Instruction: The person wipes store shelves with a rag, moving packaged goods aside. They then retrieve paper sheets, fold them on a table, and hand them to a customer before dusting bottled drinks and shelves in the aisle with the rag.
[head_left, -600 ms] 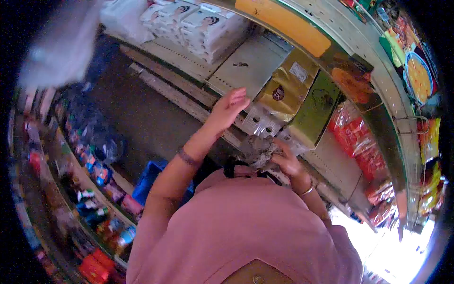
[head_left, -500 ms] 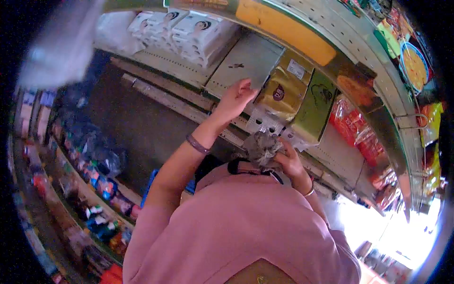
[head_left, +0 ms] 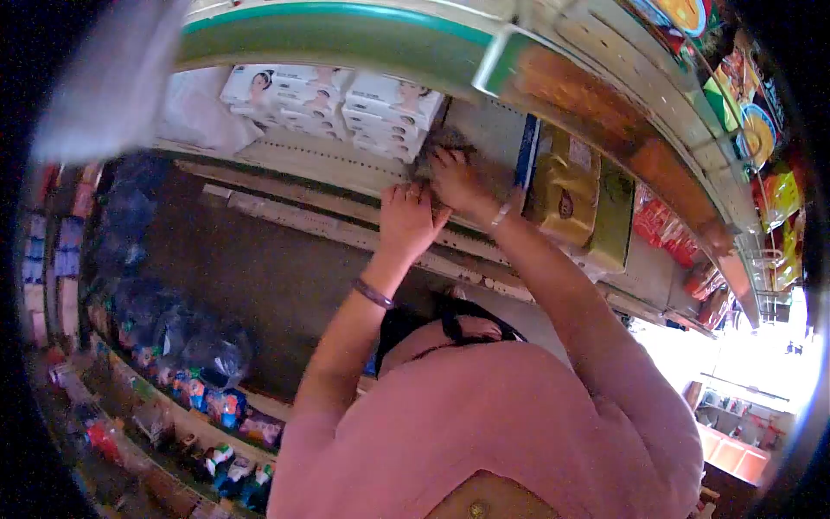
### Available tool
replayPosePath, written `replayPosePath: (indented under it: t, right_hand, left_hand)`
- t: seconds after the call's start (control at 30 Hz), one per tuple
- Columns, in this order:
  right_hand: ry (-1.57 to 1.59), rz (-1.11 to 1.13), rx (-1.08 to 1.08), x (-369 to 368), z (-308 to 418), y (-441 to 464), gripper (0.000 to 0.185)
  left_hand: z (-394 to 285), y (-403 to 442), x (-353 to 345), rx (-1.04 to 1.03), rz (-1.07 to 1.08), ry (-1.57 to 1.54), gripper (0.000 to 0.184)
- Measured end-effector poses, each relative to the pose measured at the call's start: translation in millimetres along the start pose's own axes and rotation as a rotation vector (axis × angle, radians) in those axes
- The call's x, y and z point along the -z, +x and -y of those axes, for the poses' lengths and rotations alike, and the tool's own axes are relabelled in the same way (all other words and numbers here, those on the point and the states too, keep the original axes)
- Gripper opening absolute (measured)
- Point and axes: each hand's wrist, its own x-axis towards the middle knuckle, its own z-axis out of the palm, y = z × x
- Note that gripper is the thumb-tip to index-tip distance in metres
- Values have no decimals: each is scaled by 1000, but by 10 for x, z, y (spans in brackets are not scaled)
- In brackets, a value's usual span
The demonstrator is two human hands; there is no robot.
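Note:
My right hand is on the shelf, just right of the white tissue packs. A crumpled grey cloth, dark and partly blurred, shows beyond its fingers, and the hand presses it on the shelf surface. My left hand rests at the shelf's front edge with its fingers apart and nothing seen in it, its thumb close to my right hand. Gold packs and a green pack stand right of my right forearm.
An upper shelf with a green edge runs over the packs. Red packages lie farther right. Lower left, another shelf holds bottles and small packets, with dark plastic bags beside it. A pale blurred sheet hangs upper left.
My right hand has moved up and left with the grey cloth, from near my body to the shelf surface. My left hand has shifted slightly down to the shelf edge. The view has turned.

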Motion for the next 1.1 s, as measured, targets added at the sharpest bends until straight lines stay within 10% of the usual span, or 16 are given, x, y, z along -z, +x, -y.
replayPosePath:
  t: [0.33,0.63,0.93,1.1]
  right_hand:
    - [-36,-134,-73,-40,-858,1394,45]
    - [224,-170,29,-175,-485,1061,46]
    - [138,-202,71,-269,-592,1505,50]
    - [129,-197,74,-304,-638,1346,52]
  left_hand:
    - [-19,-55,-101,91,-67,-31,52]
    - [45,486,-171,262,281,-391,32]
    - [241,728,-624,517,-153,-468,34]
    - [206,658,-193,536,64,-319,36]
